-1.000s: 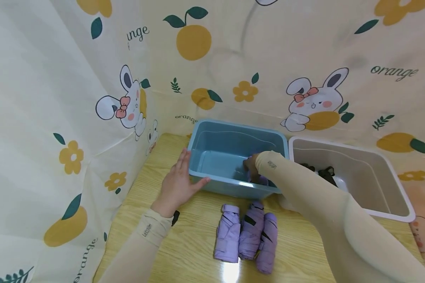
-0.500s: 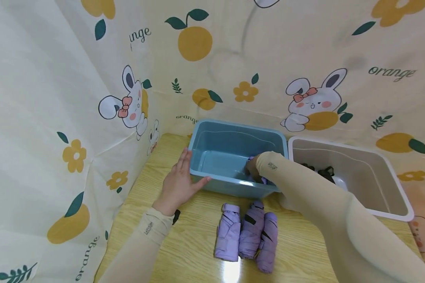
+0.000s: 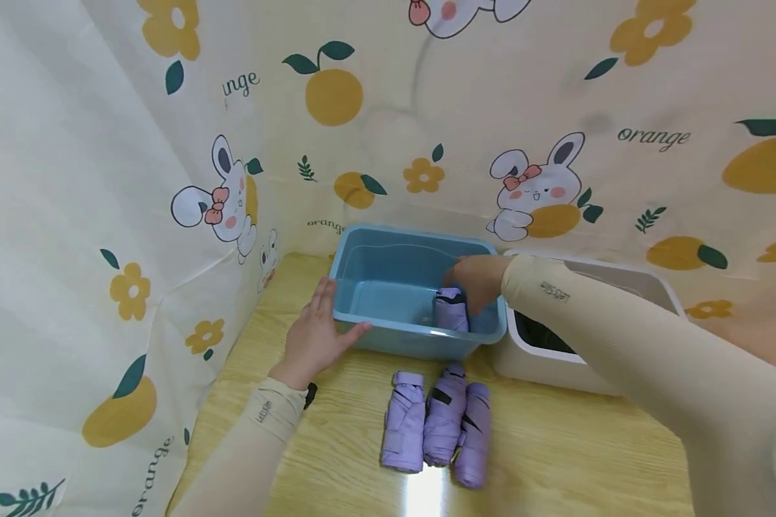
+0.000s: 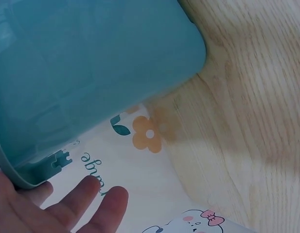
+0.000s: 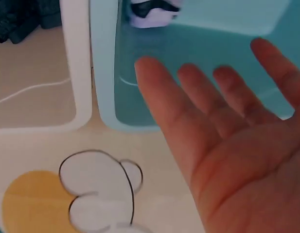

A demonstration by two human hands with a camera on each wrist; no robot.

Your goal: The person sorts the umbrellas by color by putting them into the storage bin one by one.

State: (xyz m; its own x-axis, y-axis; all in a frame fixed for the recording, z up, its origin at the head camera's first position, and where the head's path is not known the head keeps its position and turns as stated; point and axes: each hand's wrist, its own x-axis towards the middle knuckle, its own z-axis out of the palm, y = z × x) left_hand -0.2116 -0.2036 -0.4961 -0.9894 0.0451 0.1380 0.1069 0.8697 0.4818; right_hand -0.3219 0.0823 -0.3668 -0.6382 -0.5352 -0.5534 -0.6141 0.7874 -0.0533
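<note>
A purple folded umbrella (image 3: 451, 310) stands inside the blue bin (image 3: 401, 340), near its right end. Just right of it my right hand (image 3: 481, 281) reaches over the rim, holding nothing; the right wrist view shows its fingers (image 5: 208, 99) extended and spread, apart from the umbrella. My left hand (image 3: 313, 334) rests at the bin's left rim with its fingers loosely extended, as the left wrist view also shows. Three more purple folded umbrellas lie side by side on the table in front of the bin: one left (image 3: 404, 424), one middle (image 3: 445, 416), one right (image 3: 472, 439).
A beige bin (image 3: 556, 370) stands to the right of the blue one, partly hidden by my right sleeve. Dark items (image 5: 23, 22) lie in it. A printed cloth (image 3: 388, 158) hangs behind and on the left of the wooden table (image 3: 336, 459).
My right hand has let go of the umbrella in the blue bin and moved up and right of it. The left hand stays at the rim. The head view has shifted slightly.
</note>
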